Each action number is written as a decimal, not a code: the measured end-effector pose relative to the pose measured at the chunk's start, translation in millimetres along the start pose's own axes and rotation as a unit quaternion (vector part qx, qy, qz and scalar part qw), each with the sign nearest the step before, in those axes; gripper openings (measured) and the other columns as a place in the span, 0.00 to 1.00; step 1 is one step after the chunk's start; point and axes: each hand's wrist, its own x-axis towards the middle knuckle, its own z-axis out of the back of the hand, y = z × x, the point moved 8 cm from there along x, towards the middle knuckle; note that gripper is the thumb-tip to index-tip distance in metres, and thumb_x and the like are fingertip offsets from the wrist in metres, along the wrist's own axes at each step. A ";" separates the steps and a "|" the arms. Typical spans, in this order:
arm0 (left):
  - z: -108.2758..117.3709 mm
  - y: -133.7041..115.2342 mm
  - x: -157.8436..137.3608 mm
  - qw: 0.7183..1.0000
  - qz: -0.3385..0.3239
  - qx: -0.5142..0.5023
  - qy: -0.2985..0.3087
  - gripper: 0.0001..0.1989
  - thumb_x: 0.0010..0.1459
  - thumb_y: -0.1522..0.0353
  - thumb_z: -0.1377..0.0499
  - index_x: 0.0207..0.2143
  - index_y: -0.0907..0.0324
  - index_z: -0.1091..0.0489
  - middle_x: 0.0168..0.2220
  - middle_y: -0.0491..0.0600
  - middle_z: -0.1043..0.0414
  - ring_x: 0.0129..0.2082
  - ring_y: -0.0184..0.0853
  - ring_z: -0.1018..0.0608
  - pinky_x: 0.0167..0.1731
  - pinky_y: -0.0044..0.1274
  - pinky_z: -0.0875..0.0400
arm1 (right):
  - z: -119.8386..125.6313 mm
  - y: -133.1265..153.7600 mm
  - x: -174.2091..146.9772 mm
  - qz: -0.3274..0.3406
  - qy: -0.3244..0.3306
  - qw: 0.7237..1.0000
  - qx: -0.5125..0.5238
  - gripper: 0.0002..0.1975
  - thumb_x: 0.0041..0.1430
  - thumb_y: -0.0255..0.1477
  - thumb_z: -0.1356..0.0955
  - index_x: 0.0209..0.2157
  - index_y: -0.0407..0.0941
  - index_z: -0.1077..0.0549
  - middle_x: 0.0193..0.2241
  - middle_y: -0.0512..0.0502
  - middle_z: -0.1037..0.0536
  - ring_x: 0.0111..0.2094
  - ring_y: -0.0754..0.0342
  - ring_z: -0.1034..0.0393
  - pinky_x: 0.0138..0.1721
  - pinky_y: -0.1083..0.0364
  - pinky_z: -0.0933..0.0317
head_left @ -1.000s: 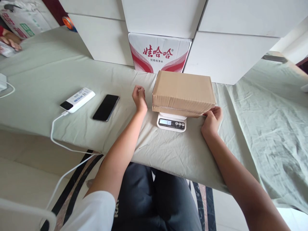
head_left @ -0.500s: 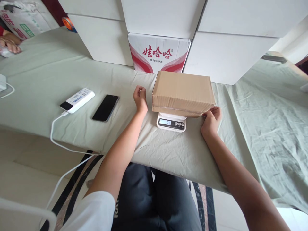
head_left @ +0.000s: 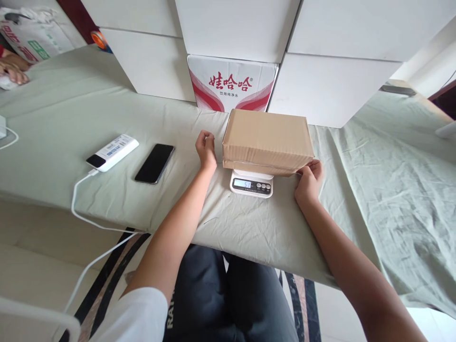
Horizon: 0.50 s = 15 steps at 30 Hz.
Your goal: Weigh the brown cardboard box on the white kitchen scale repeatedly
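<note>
A brown cardboard box [head_left: 267, 135] rests on a small white digital scale [head_left: 251, 184], hiding most of its weighing plate. The scale's lit display seems to read 51. Beside the box's left face, a small gap away, is my left hand [head_left: 206, 147], its fingers curled in with nothing visible in them. My right hand [head_left: 309, 178] is at the box's lower right front corner, fingers bent and thumb close to the edge. A thin pale edge shows by that thumb; what those fingers hold, if anything, is hard to make out.
Left of my arm lie a black phone [head_left: 155, 164] and a white power bank [head_left: 112, 152] with a white cable [head_left: 74, 199]. White boxes [head_left: 235, 28] stand stacked behind, around a red-and-white carton [head_left: 233, 85]. Another person's hand [head_left: 14, 71] is at the far left.
The whole view has shifted slightly. Both hands, the box and the scale keep the same places relative to one another.
</note>
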 end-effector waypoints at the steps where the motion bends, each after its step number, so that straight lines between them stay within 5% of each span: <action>1: -0.1 -0.3 -0.3 1.000 0.002 0.000 0.000 0.34 0.55 0.39 0.29 0.25 0.54 0.39 0.21 0.38 0.50 0.22 0.28 0.49 0.23 0.26 0.58 | 0.0 0.5 -0.2 0.000 0.001 1.000 0.001 0.09 0.50 0.30 0.29 0.35 0.49 0.30 0.30 0.55 0.31 0.32 0.55 0.38 0.37 0.54 0.42; 15: -1.4 0.7 -0.1 1.000 0.000 0.013 0.004 0.33 0.56 0.39 0.30 0.25 0.54 0.40 0.22 0.39 0.50 0.22 0.28 0.48 0.24 0.26 0.57 | -2.2 -2.2 1.7 0.008 0.014 1.000 0.013 0.09 0.50 0.29 0.29 0.34 0.48 0.31 0.30 0.55 0.30 0.32 0.56 0.38 0.36 0.54 0.43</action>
